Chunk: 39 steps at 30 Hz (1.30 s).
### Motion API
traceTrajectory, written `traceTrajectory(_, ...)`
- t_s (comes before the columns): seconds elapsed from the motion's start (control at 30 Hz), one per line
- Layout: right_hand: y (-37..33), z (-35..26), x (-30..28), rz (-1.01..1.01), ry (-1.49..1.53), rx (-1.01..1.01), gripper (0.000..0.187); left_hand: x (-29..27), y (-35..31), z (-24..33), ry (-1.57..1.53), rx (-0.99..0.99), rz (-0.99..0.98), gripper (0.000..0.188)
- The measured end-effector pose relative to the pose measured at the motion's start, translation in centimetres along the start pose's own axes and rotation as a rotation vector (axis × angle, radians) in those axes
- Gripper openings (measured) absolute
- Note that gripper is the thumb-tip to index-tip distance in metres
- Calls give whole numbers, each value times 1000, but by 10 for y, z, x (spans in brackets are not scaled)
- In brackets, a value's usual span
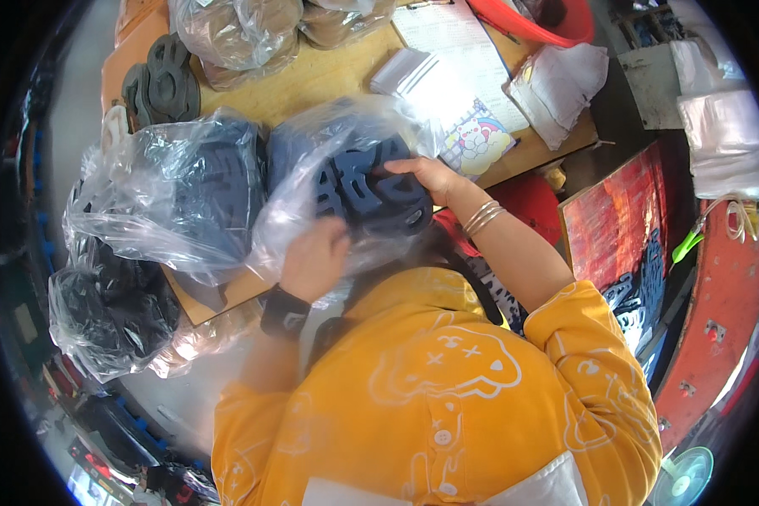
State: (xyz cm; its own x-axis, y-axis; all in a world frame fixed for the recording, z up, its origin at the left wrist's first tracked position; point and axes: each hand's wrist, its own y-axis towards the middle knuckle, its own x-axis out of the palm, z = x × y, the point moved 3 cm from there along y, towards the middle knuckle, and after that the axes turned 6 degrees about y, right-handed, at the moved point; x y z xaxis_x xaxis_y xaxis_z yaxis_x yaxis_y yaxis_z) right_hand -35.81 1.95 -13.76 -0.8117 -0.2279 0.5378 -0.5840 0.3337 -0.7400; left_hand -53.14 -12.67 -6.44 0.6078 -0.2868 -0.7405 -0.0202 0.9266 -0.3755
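A clear plastic bag lies around a stack of dark blue shoe-sole-like pieces on the table in front of me. My right hand grips the right end of this stack, its index finger stretched along the top piece. Closed and slightly blurred, my left hand is at the near edge of the bag, seemingly pinching the film; its fingertips are partly hidden. Just left of it rests another filled plastic bag with similar dark blue pieces.
Bags of brown pieces and loose dark grey soles occupy the table's far left. Farther right are a stack of cards, written sheets, a cartoon-printed card and a red basin. A bag of black pieces sits lower left.
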Motion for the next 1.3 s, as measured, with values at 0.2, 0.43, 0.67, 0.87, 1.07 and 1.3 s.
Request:
traceTrajectory(0.2, 7, 7, -9, 41, -157, -82, 38, -7, 36, -8, -676, 77, 509, 54)
traceTrajectory(0.43, -16, -1, 9, 333, -876, -447, 61, -4, 136, -10, -20, 6, 418, 51)
traceTrajectory(0.67, -69, 23, -13, 503, -1076, -413, 76, 13, 165, -23, 187, -130, 159, 40)
traceTrajectory(0.87, -68, 44, -19, 467, -1067, -336, 79, 31, 163, -21, -204, -142, 328, 57)
traceTrajectory(1.07, -81, 47, -21, 415, -1114, -421, 78, 25, 81, 16, -153, 266, 405, 52)
traceTrajectory(1.3, -101, 51, -18, 413, -1534, -175, 36, 67, 37, 51, 451, 320, -53, 66)
